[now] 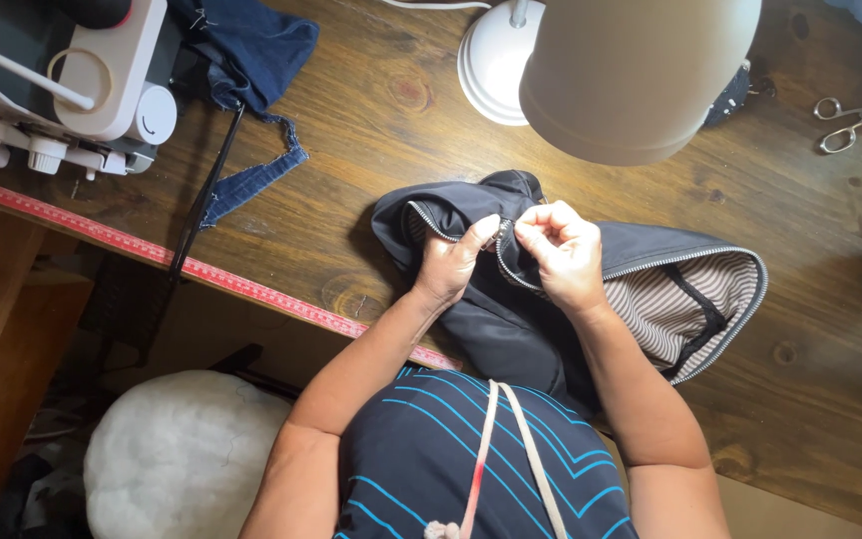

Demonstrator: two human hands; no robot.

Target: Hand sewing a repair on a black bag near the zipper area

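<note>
Fingertips of left hand (454, 262) and right hand (563, 248) pinched shut on zipper (507, 262) of bag (511, 319); might slip, snagging striped lining (685, 304).

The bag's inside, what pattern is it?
Thin grey and white stripes line the dark bag; the lining shows best in the head view, at the open zippered end.
</note>
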